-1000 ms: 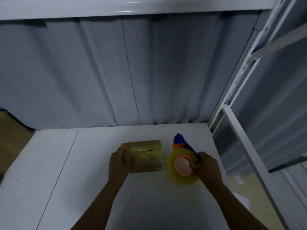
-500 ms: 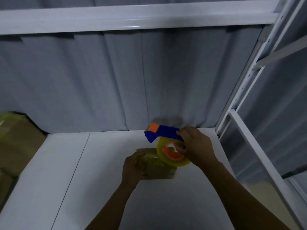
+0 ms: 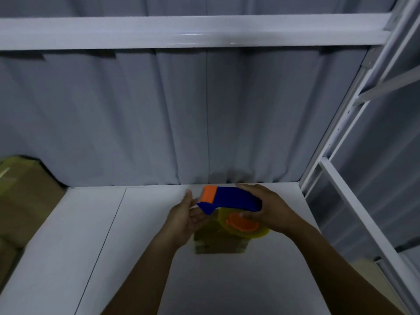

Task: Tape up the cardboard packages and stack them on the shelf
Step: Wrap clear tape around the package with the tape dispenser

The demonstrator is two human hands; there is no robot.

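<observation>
Tape dispenser [image 3: 236, 198] is held in the air above the white shelf board [image 3: 141, 246], towards the back right of the bay. Its long axis runs left to right and is nearly level. The orange end points left and the blue body trails right into the palm. The yellow tape roll with its orange core hangs under the right half of the body. The right hand [image 3: 275, 208] grips the dispenser from the right, with fingers curled over the top of the blue body and the thumb pressed on the orange core. The left hand [image 3: 184, 217] is spread flat with its palm turned towards the dispenser, fingers straight and close together, thumb standing apart and upward. Its fingertips lie just beside the dispenser's blue nose; contact cannot be told. The cardboard package [image 3: 218, 244] lies on the shelf board directly beneath both hands. It is wrapped in glossy yellowish tape and partly hidden by the roll and the left palm. Its near edge runs left to right; it is blurred, so the seams are unreadable. More cardboard boxes [image 3: 20, 201] are stacked at the far left edge of the shelf. A grey pleated curtain [image 3: 159, 114] hangs behind. A white shelf beam [image 3: 181, 30] crosses overhead, and a white perforated upright [image 3: 354, 114] rises at the right.
</observation>
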